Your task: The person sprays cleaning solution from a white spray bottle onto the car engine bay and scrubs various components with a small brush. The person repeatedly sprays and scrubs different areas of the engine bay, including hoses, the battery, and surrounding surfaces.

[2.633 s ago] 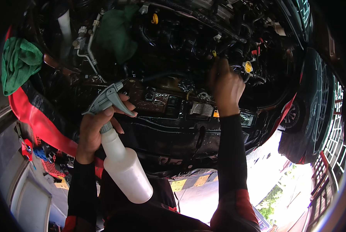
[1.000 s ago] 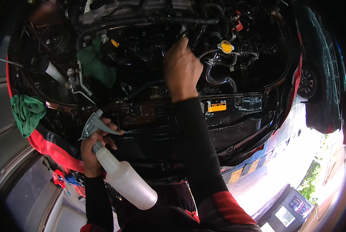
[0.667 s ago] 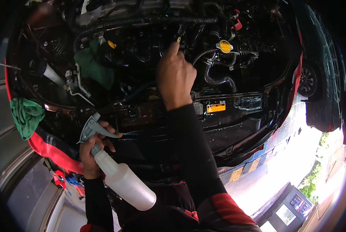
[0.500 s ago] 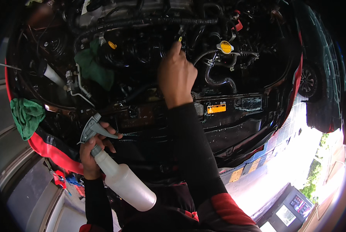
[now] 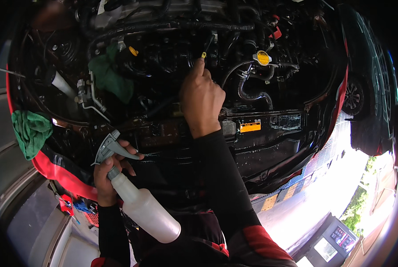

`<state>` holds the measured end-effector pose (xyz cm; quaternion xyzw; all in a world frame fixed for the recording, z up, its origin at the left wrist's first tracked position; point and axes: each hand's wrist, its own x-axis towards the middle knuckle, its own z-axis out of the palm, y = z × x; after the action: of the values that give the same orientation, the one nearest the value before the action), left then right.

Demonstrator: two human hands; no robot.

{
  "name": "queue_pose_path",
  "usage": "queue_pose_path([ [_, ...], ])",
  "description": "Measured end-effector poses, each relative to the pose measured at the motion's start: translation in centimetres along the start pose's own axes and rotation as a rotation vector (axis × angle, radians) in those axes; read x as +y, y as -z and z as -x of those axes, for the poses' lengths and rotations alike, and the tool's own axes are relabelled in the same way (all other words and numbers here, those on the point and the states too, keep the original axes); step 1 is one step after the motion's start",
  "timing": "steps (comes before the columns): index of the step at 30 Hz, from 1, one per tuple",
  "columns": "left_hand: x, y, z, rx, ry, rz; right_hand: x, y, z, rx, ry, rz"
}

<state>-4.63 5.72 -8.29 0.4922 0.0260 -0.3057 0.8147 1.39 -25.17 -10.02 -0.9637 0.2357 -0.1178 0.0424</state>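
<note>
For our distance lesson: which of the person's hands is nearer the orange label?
Right: the right hand is up and left of the orange label; the left hand, holding the spray bottle, is farther left and lower.

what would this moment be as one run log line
left hand: holds white spray bottle by neck | right hand: at yellow tab, grip unclear | outer green cloth: over red bodywork
</note>
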Motion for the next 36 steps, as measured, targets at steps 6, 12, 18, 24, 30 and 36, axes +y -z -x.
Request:
queue_pose_path([
  [6, 0.2, -0.2, 0.1, -0.004, 0.039, -0.02, -0.2, 0.5, -0.9, -0.087, -0.051, -0.061],
  [12, 0.5, -0.2, 0.1, -0.033, 0.079, 0.013, 2.7, 2.8, 6.0, 0.015, -0.001, -0.375],
  [18, 0.3, -0.2, 0.0, -0.036, 0.082, -0.002, 10.2, 8.2, 2.1, -0.009, 0.022, -0.226],
  [24, 0.0, 0.6, -0.1, -0.076, 0.074, 0.035, 11.5, 7.2, -8.2, -0.095, 0.425, 0.27],
  [30, -0.1, 0.9, 0.0, -0.104, 0.068, 0.065, 12.8, 3.9, -12.1, -0.065, 0.7, 0.519],
  [36, 0.1, 0.6, 0.3, -0.071, 0.078, 0.015, 10.9, 4.4, -12.0, -0.102, 0.632, 0.452],
])
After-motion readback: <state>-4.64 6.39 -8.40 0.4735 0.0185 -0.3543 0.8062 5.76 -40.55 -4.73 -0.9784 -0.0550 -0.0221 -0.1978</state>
